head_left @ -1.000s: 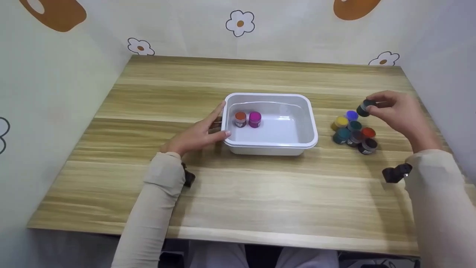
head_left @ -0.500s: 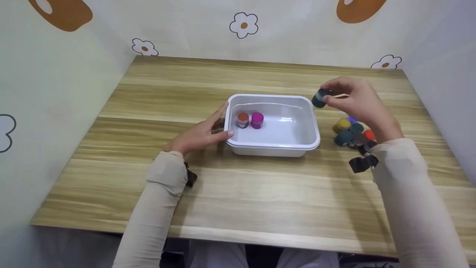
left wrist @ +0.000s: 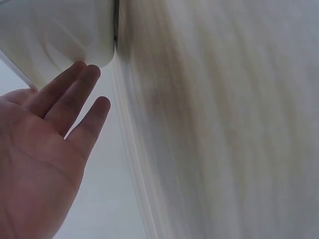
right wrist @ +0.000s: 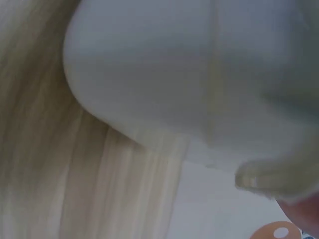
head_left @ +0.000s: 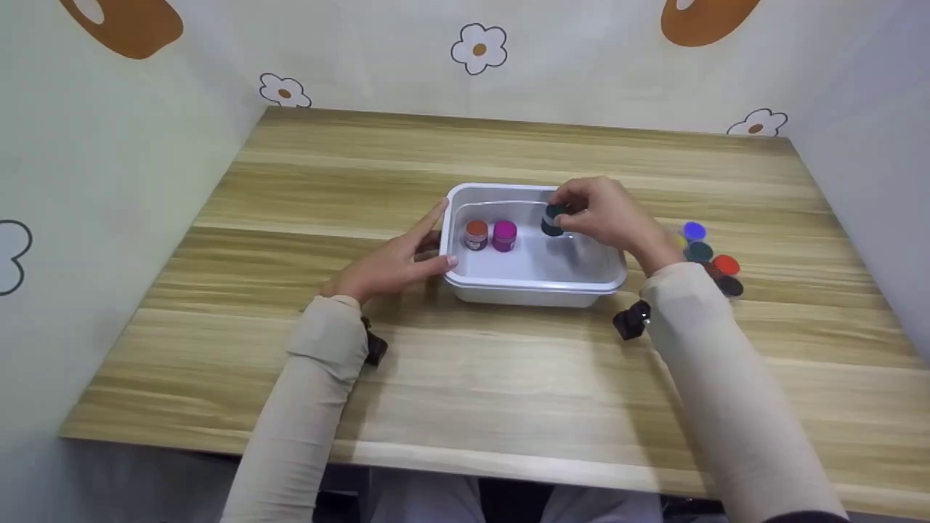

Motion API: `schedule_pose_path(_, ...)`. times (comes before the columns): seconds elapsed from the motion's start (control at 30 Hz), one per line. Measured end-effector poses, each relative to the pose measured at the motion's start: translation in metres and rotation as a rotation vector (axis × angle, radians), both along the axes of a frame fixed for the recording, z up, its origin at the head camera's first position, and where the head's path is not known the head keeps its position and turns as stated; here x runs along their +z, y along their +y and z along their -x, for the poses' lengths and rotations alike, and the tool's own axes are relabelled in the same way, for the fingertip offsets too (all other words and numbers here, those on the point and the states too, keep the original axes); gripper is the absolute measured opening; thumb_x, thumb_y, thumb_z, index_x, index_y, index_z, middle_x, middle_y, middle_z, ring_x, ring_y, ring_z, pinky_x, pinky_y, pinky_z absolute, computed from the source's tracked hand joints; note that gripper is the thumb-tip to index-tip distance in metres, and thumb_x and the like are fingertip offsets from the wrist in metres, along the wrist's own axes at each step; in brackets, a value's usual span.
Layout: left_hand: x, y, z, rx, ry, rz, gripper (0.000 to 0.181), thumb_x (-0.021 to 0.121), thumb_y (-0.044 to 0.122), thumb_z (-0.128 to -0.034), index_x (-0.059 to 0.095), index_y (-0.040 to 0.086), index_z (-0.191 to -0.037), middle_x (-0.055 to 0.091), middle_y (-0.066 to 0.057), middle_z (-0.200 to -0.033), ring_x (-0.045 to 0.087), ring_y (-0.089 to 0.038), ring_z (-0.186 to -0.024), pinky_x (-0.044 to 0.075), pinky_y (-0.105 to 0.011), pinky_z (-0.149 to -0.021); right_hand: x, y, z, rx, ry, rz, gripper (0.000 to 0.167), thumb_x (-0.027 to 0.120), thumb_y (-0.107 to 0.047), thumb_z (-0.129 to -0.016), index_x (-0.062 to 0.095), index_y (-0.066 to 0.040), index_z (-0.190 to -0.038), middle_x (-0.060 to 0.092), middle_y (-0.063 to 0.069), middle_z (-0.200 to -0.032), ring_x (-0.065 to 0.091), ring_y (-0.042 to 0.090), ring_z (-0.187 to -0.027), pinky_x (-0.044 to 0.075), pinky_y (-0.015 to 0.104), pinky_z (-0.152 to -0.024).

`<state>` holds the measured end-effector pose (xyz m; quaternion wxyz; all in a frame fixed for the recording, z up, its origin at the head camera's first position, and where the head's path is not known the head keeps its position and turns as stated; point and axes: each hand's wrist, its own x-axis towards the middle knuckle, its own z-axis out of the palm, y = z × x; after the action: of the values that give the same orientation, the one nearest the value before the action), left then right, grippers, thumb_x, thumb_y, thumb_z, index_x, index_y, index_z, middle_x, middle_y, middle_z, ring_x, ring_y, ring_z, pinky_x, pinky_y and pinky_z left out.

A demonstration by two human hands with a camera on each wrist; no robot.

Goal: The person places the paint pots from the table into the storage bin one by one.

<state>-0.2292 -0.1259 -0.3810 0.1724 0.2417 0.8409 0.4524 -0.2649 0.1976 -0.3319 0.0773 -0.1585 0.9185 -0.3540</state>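
In the head view a white tub (head_left: 523, 286) stands mid-table, with an orange-lidded jar (head_left: 476, 235) and a magenta jar (head_left: 505, 236) side by side in its left part. My right hand (head_left: 610, 218) pinches a dark green jar (head_left: 552, 221) inside the tub, right of the magenta one. My left hand (head_left: 389, 269) rests against the tub's left end, thumb on the rim. In the left wrist view the left hand (left wrist: 45, 154) has extended fingers, their tips at the wall of the tub (left wrist: 65, 30). The right wrist view is blurred, with the tub (right wrist: 149, 74) close up.
Right of the tub several jars stand in a cluster, among them a blue-lidded one (head_left: 694, 232), a green-lidded one (head_left: 699, 252) and a red-lidded one (head_left: 726, 266); the right forearm partly hides the group. Patterned walls border the wooden table (head_left: 465, 407).
The right hand has carried the dark green jar leftward from beside the cluster, over the tub's right side and into the tub. The left hand keeps its place at the tub's left end.
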Motion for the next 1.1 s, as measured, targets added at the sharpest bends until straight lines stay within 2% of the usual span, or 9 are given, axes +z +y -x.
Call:
schedule_pose_path(0.3,0.0,-0.001,0.001,0.005,0.008,0.025,0.092,0.063,0.05,-0.0929,0.0,0.037,-0.159,0.031,-0.009,-0.16,0.033,-0.023,-0.146,0.025,-0.047,-0.119,-0.01,-0.017,0.007,0.037,-0.057,-0.06,0.026,0.068,0.0,-0.086,0.07,0.002,-0.112,0.069,0.018,-0.105,0.061,0.026,-0.095,0.051,0.039,-0.088)
schedule_pose_path(0.5,0.0,0.002,0.0,0.001,0.001,0.042,0.092,0.062,0.052,-0.0929,-0.001,0.039,-0.159,0.031,-0.009,-0.16,0.033,-0.022,-0.146,0.025,-0.046,-0.119,-0.018,-0.022,0.009,0.082,-0.009,-0.142,0.025,0.07,-0.001,-0.083,0.072,0.0,-0.108,0.07,0.016,-0.103,0.061,0.025,-0.093,0.05,0.041,-0.088)
schedule_pose_path(0.73,-0.001,0.004,0.001,-0.001,-0.002,0.047,0.091,0.06,0.052,-0.0935,-0.001,0.039,-0.159,0.029,-0.01,-0.161,0.032,-0.023,-0.146,0.025,-0.048,-0.119,-0.027,-0.024,0.009,0.143,0.019,-0.116,0.024,0.068,0.005,-0.082,0.07,0.005,-0.107,0.069,0.018,-0.102,0.06,0.025,-0.094,0.051,0.041,-0.087)
schedule_pose_path(0.97,0.0,0.003,0.001,-0.011,0.007,0.016,0.09,0.061,0.045,-0.0952,-0.001,0.035,-0.16,0.035,-0.012,-0.158,0.037,-0.021,-0.143,0.027,-0.042,-0.119,-0.026,-0.024,0.009,0.139,0.028,-0.151,0.025,0.067,0.002,-0.085,0.07,0.001,-0.11,0.069,0.016,-0.106,0.061,0.026,-0.098,0.05,0.042,-0.092)
schedule_pose_path(1.1,0.001,-0.001,0.0,0.001,0.0,0.04,0.091,0.061,0.049,-0.0942,-0.002,0.038,-0.159,0.031,-0.009,-0.16,0.033,-0.021,-0.145,0.025,-0.045,-0.119,-0.024,-0.029,0.009,0.127,0.018,-0.186,0.027,0.068,0.001,-0.085,0.07,0.0,-0.112,0.069,0.016,-0.108,0.062,0.028,-0.101,0.051,0.042,-0.094)
